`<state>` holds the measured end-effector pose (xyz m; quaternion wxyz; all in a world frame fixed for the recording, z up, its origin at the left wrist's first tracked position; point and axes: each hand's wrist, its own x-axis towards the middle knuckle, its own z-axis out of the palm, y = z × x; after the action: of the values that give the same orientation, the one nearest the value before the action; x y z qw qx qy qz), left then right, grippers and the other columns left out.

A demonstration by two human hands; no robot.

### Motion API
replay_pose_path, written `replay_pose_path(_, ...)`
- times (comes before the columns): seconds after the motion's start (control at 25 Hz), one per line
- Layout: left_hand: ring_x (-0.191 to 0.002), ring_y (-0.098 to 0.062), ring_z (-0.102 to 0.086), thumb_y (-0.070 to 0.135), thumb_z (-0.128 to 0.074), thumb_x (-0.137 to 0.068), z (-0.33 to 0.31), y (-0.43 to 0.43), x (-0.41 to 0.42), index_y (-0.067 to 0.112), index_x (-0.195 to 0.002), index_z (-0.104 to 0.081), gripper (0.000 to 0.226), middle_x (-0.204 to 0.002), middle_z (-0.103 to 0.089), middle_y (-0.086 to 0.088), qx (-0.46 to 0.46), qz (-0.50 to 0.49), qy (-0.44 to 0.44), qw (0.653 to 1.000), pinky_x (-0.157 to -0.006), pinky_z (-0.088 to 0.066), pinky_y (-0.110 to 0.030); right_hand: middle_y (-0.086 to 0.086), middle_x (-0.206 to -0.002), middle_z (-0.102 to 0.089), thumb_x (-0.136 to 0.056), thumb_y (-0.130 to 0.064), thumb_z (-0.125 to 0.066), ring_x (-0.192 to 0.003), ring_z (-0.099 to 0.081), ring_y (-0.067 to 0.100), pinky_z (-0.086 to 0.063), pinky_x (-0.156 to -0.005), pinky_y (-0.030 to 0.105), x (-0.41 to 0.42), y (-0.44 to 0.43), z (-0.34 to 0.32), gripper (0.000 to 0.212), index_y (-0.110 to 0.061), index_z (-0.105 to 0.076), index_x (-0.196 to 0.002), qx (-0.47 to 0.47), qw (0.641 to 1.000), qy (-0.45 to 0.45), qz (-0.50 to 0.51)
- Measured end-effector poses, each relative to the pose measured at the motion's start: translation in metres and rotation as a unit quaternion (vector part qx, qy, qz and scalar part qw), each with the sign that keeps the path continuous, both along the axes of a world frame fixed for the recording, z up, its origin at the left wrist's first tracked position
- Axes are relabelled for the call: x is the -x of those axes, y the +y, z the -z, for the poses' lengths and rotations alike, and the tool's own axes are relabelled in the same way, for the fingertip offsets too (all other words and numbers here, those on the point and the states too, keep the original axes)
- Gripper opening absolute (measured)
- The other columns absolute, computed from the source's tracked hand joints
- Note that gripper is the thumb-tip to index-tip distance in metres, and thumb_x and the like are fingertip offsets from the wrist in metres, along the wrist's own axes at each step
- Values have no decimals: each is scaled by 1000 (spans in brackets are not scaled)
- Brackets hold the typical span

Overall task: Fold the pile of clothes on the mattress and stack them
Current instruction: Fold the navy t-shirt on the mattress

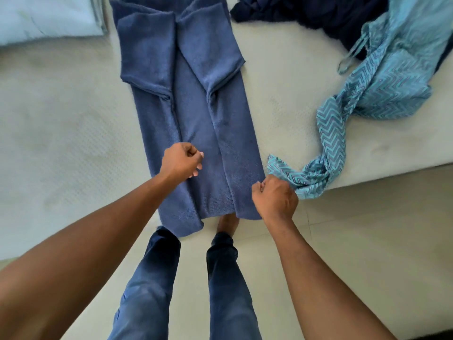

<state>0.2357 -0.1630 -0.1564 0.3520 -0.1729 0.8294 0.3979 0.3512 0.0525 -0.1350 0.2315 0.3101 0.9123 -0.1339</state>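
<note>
A pale blue pillow or folded sheet (44, 18), hard to tell which, lies at the far left of the mattress (61, 119). Beyond the near edge, cream floor tiles (355, 241) carry the person's legs in dark blue trousers (147, 290) and one bare foot (228, 223).

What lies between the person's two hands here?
In the head view, only the lower body of the folded blue knitted sweater spans between the left hand and the right hand, which appears to grip the teal chevron-patterned cloth.
</note>
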Motion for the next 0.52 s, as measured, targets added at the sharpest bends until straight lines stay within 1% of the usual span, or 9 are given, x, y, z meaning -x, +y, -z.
replay_pose_path(0.08, -65, -20, -74, 24, -63, -95, -8, -24, 15, 18, -87, -70, 12, -72, -76, 1, 26, -14, 62, 998, -74, -64, -42, 8, -85, -72, -93, -34, -60, -84, -69, 34, -50, -71, 36, 39, -9, -6, 20, -17, -68, -85, 68, 997, 36, 1)
replay_pose_path(0.12, -70, -19, -74, 26, -63, -95, -10, -35, 23, 21, -92, -70, 9, -74, -75, 3, 47, -11, 86, 995, -77, -62, -39, 5, -87, -73, -92, -30, -62, -86, -69, 32, -51, -73, 35, 59, -12, -8, 14, -19, -69, -87, 114, 993, 40, 0)
replay_pose_path(0.16, -77, -20, -73, 27, -63, -95, -12, -46, 30, 24, -101, -71, 10, -78, -74, 5, 67, -2, 99, 993, -80, -59, -36, 3, -93, -75, -91, -27, -62, -90, -69, 30, -52, -76, 35, 79, -16, -8, 10, -22, -71, -94, 156, 987, 40, -11)
replay_pose_path(0.24, -88, -23, -68, 26, -63, -97, -12, -63, 41, 24, -122, -67, 26, -86, -72, 2, 88, 14, 111, 990, -81, -49, -32, 3, -103, -75, -91, -21, -61, -96, -69, 29, -54, -81, 35, 122, -25, -8, 19, -24, -71, -107, 191, 978, 56, -65)
replay_pose_path(0.32, -98, -27, -66, 21, -62, -96, -11, -70, 53, 22, -133, -60, 37, -103, -71, -4, 103, 38, 179, 978, -84, -48, -33, 6, -106, -73, -90, -19, -61, -98, -67, 31, -54, -80, 38, 166, -37, -7, 21, -21, -72, -107, 178, 966, 128, -138)
replay_pose_path(0.36, -107, -30, -63, 20, -62, -95, -10, -71, 61, 21, -138, -57, 44, -118, -67, -8, 121, 65, 234, 962, -89, -50, -37, 7, -106, -69, -89, -19, -62, -99, -65, 32, -53, -80, 39, 188, -44, -6, 20, -20, -72, -106, 159, 954, 176, -184)
replay_pose_path(0.44, -129, -35, -51, 22, -64, -91, -2, -67, 76, 22, -150, -46, 61, -152, -47, -10, 169, 148, 302, 926, -99, -49, -45, 9, -112, -63, -85, -19, -64, -105, -60, 33, -51, -85, 41, 224, -55, -5, 24, -17, -70, -109, 109, 927, 241, -268)
replay_pose_path(0.48, -138, -37, -43, 27, -65, -90, 2, -63, 83, 23, -155, -39, 70, -164, -33, -6, 195, 200, 294, 914, -103, -47, -48, 9, -119, -61, -84, -20, -65, -110, -57, 34, -50, -90, 42, 237, -56, -1, 31, -14, -68, -114, 92, 920, 237, -300)
replay_pose_path(0.52, -146, -37, -34, 33, -64, -92, 6, -59, 88, 24, -160, -32, 76, -171, -19, -2, 214, 248, 259, 909, -107, -45, -53, 9, -128, -59, -85, -21, -65, -118, -55, 34, -49, -98, 43, 243, -58, 4, 38, -12, -66, -122, 82, 920, 201, -327)
